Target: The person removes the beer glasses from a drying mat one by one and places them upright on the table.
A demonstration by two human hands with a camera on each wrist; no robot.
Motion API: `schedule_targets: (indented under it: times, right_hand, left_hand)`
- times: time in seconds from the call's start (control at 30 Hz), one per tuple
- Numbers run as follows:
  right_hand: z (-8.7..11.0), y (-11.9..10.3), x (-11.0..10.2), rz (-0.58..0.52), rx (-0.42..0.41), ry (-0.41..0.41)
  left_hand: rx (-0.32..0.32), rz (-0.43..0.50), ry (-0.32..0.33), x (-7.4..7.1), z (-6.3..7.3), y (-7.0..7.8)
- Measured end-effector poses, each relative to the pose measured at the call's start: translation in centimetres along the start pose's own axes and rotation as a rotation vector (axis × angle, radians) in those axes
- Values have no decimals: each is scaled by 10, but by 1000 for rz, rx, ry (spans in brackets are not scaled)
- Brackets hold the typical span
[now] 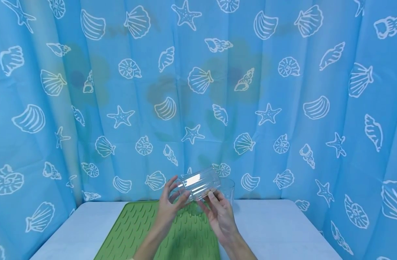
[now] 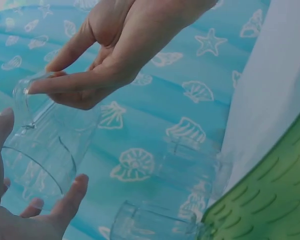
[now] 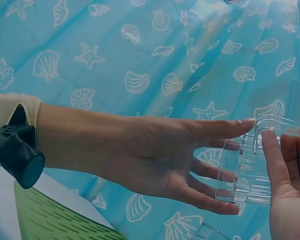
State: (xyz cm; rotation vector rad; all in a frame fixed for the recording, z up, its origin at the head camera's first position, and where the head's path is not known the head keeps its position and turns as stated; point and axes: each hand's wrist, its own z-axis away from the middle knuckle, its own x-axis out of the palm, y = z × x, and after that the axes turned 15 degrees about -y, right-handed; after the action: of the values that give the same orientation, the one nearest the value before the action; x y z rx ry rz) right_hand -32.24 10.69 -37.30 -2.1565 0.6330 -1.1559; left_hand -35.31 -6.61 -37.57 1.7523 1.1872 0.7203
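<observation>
A clear glass mug (image 1: 201, 182) is held tilted on its side above the green mat, between both hands. My left hand (image 1: 172, 200) spreads its thumb and fingers round the mug's left end, with the fingertips at its wall. The right hand (image 1: 219, 213) pinches the mug's handle from below on the right. In the left wrist view, the thumb and fingers of that right hand (image 2: 105, 65) meet on the handle (image 2: 24, 102). The right wrist view shows the left hand (image 3: 160, 155) with fingers apart around the end of the mug (image 3: 245, 175).
Behind the mug stands another clear glass (image 1: 229, 191). Two clear vessels appear in the left wrist view, one nearer (image 2: 150, 222) and one farther (image 2: 190, 167). A green ridged mat (image 1: 120, 231) lies on the white table (image 1: 276, 231), backed by a blue shell-patterned curtain (image 1: 198, 108).
</observation>
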Motion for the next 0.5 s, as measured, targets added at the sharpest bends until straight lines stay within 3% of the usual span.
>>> schedule_targets:
  times: [0.5]
  right_hand:
    - [0,3,1,-26,-4,-20]
  left_hand:
    - [48,56,94,1,-3,-5]
